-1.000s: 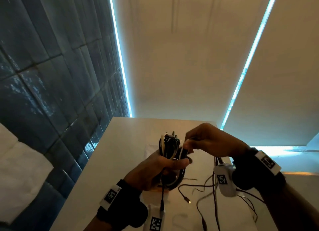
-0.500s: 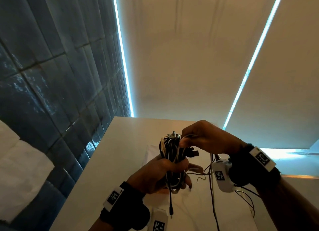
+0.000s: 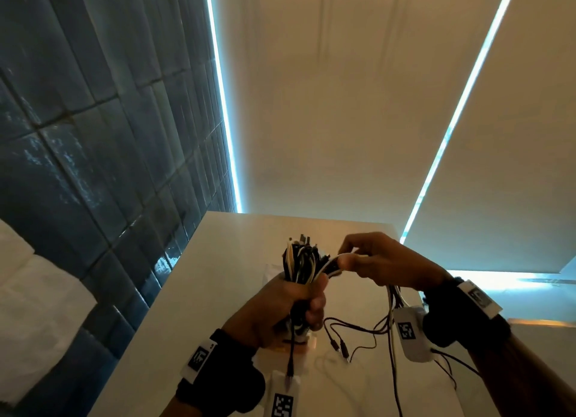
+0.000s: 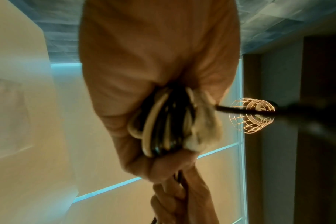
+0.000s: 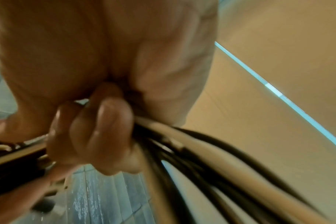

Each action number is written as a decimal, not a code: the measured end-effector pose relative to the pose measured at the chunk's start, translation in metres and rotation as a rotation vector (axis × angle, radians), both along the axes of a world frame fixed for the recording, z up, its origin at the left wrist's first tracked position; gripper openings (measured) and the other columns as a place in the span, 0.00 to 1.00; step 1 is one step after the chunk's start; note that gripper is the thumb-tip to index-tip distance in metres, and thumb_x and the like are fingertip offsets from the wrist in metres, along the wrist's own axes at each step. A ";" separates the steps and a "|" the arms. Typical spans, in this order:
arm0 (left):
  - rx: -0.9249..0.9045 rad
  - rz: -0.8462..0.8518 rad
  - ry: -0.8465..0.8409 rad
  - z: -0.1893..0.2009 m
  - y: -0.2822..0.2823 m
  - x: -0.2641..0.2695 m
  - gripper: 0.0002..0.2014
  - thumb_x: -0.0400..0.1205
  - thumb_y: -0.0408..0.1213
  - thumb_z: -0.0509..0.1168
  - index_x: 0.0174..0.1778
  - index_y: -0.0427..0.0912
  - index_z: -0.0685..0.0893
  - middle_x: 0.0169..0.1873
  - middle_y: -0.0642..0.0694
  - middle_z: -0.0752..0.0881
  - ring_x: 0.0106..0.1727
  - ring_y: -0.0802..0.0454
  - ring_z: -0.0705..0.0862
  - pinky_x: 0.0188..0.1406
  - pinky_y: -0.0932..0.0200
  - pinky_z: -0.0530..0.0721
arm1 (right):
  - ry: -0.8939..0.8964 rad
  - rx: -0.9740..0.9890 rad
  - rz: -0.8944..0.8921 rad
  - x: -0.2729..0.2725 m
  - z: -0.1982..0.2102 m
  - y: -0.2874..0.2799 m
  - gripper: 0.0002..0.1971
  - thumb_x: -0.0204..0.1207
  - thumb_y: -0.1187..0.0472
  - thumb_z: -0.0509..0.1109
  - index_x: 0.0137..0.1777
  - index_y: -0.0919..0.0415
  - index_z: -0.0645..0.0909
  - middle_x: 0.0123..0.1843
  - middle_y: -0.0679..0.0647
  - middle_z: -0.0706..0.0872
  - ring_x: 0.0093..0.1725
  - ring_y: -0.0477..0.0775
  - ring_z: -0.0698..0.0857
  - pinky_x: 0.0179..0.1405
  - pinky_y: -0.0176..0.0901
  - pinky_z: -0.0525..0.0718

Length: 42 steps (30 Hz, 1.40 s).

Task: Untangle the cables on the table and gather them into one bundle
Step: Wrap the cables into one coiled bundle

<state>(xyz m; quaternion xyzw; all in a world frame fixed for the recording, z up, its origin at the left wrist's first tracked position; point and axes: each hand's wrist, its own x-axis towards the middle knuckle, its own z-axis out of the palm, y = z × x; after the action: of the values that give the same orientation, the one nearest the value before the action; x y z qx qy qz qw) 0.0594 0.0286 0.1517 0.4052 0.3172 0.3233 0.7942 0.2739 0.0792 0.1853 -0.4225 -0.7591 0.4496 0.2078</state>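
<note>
The left hand (image 3: 280,307) is raised above the white counter (image 3: 218,292) with its grip wrapped tight around a bundle of cables (image 3: 300,262), black and cream strands standing upright out of the top of the fist with plug ends at the peak. In the left wrist view the folded loops of the same bundle (image 4: 163,125) show packed against the palm, fingers curled over them. The right hand (image 3: 383,264) is just beside it at the same height, its grip pinching several strands (image 3: 333,265) that run across from the bundle; the right wrist view shows fingertips (image 5: 105,128) pressed together on black and cream cables that pass through the hand. From the right hand, loose cable tails (image 3: 391,338) hang down to the counter, and thin black leads (image 3: 346,329) with small plugs lie there between the two wrists. One black lead (image 3: 291,357) drops from below the left fist. A dark tiled wall (image 3: 93,136) stands to the left.
</note>
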 end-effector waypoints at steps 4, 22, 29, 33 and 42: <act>0.077 -0.011 0.264 -0.007 0.006 -0.007 0.13 0.77 0.44 0.73 0.48 0.38 0.85 0.23 0.48 0.73 0.23 0.54 0.71 0.27 0.59 0.75 | -0.015 -0.023 0.008 0.004 -0.009 -0.007 0.11 0.78 0.50 0.67 0.40 0.55 0.84 0.24 0.44 0.74 0.21 0.42 0.66 0.18 0.31 0.66; -0.036 0.329 -0.113 -0.032 0.015 0.005 0.28 0.54 0.56 0.85 0.27 0.46 0.73 0.17 0.52 0.62 0.15 0.59 0.60 0.17 0.64 0.64 | 0.311 0.096 -0.645 0.012 -0.059 -0.033 0.13 0.82 0.58 0.66 0.40 0.55 0.89 0.24 0.50 0.72 0.20 0.48 0.65 0.19 0.36 0.63; -0.048 0.324 -0.027 -0.030 0.019 0.018 0.35 0.44 0.71 0.78 0.25 0.47 0.71 0.19 0.51 0.65 0.18 0.57 0.65 0.19 0.62 0.72 | 0.131 0.676 -0.516 -0.048 -0.024 -0.057 0.05 0.79 0.62 0.70 0.50 0.53 0.87 0.27 0.41 0.81 0.28 0.41 0.79 0.24 0.27 0.74; -0.074 0.282 -0.051 -0.033 0.020 0.014 0.38 0.52 0.72 0.76 0.40 0.42 0.77 0.26 0.45 0.70 0.26 0.51 0.71 0.27 0.58 0.77 | 0.012 0.723 -0.259 -0.059 -0.027 -0.058 0.07 0.80 0.59 0.66 0.48 0.57 0.86 0.32 0.38 0.78 0.30 0.36 0.79 0.28 0.26 0.75; -0.231 0.477 -0.128 -0.024 0.025 0.022 0.12 0.81 0.40 0.66 0.32 0.40 0.79 0.25 0.47 0.76 0.19 0.55 0.75 0.16 0.64 0.74 | -0.451 0.792 -0.011 -0.070 -0.041 -0.064 0.07 0.71 0.66 0.70 0.46 0.55 0.80 0.37 0.47 0.83 0.23 0.46 0.78 0.19 0.31 0.67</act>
<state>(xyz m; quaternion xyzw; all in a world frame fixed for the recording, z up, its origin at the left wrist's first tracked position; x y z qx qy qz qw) 0.0818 0.0533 0.1274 0.2045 0.3876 0.4879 0.7550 0.2034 0.0153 0.1446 -0.4020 -0.8965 0.0205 0.1852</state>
